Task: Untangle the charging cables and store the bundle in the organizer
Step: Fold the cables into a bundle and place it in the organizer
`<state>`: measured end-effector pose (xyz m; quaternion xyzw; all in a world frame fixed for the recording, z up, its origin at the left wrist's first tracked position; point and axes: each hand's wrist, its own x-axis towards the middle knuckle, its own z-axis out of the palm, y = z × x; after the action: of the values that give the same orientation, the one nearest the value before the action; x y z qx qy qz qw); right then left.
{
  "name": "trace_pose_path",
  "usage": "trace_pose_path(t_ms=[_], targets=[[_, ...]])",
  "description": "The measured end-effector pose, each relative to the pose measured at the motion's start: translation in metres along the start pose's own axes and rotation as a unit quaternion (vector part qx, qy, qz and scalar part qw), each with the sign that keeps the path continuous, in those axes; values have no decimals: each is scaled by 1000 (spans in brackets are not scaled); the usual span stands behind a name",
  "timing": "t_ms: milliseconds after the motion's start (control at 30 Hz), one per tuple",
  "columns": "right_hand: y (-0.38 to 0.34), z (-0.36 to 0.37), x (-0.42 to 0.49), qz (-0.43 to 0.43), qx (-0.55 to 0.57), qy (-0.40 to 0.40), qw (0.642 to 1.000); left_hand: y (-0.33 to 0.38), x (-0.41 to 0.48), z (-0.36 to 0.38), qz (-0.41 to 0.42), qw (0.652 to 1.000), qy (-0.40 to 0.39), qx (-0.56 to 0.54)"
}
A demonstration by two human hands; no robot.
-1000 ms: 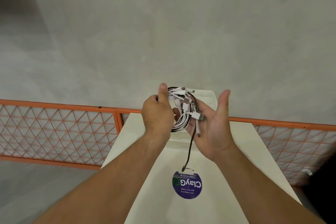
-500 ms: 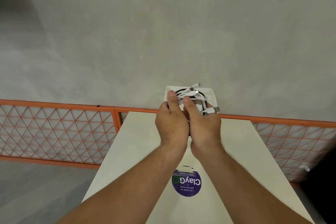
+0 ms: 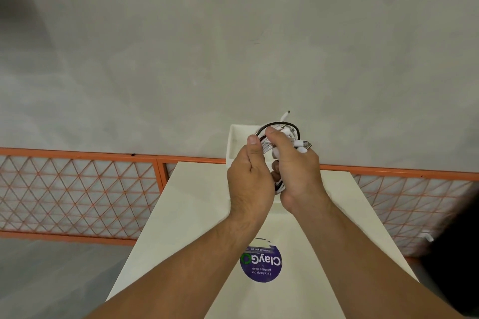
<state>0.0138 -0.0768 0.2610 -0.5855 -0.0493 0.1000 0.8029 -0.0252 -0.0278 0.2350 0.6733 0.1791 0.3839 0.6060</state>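
Note:
A coiled bundle of white and black charging cables (image 3: 285,134) is held between both hands, right over the white organizer box (image 3: 234,141) at the far end of the table. My left hand (image 3: 250,179) grips the bundle's left side with its thumb up. My right hand (image 3: 298,171) wraps around the right side, thumb on top of the coil. Several plugs stick out up and to the right. Most of the box and the lower coil are hidden behind the hands.
The narrow white table (image 3: 197,202) carries a round purple sticker (image 3: 261,263) near me. An orange mesh railing (image 3: 77,189) runs behind the table on both sides. Grey concrete floor lies beyond. A dark object (image 3: 456,254) sits at the right edge.
My right hand, open a second ago, has closed around the bundle. Both hands moved the cables away from me, over the box. The dangling black cable end no longer hangs down.

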Motion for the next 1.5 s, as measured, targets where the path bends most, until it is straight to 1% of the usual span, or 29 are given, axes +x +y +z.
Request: trace_pose_path(t_ms=[167,267,333,467,567,700,833,900,967,1033,1100,1200,1267,1300,1333,1400,1500], targets=[[-4,-2,2,-26,13,5,1000,0,8,-3,8,999,-34,40],[-6,-2,4,-31,40,-5,999,1,13,-6,16,996,-67,52],[-8,-3,5,-35,40,-10,999,2,15,-8,4,994,-95,56],[-12,-7,5,-35,50,-23,998,2,21,-20,-20,975,-216,48],[-13,-11,6,-33,83,-27,996,3,23,-28,-15,958,-278,72],[-8,-19,12,-40,53,-15,998,9,20,-32,-85,935,-340,52],[-9,-29,18,-81,-17,-53,995,10,22,-39,-113,916,-380,63],[-10,-34,16,-101,-58,-78,990,8,27,-45,-142,902,-405,45],[-8,-37,14,-109,-89,-104,985,6,31,-49,-181,894,-409,17],[-5,-39,13,-113,-100,-123,981,0,33,-50,-211,896,-392,-6],[-1,-38,12,-118,-110,-124,979,-6,31,-49,-208,906,-369,-11],[5,-35,11,-129,-134,-110,976,-12,25,-44,-113,927,-352,68],[10,-33,10,-131,-134,-97,977,-13,22,-41,-47,928,-341,142],[14,-32,9,-132,-130,-87,979,-14,21,-40,-27,928,-327,175],[20,-31,9,-132,-133,-75,979,-17,20,-40,-18,929,-312,199],[35,-30,9,-128,-158,-47,978,-28,17,-41,-34,930,-290,224],[65,-32,8,-76,-185,-28,979,-55,8,-47,-79,926,-278,242]])
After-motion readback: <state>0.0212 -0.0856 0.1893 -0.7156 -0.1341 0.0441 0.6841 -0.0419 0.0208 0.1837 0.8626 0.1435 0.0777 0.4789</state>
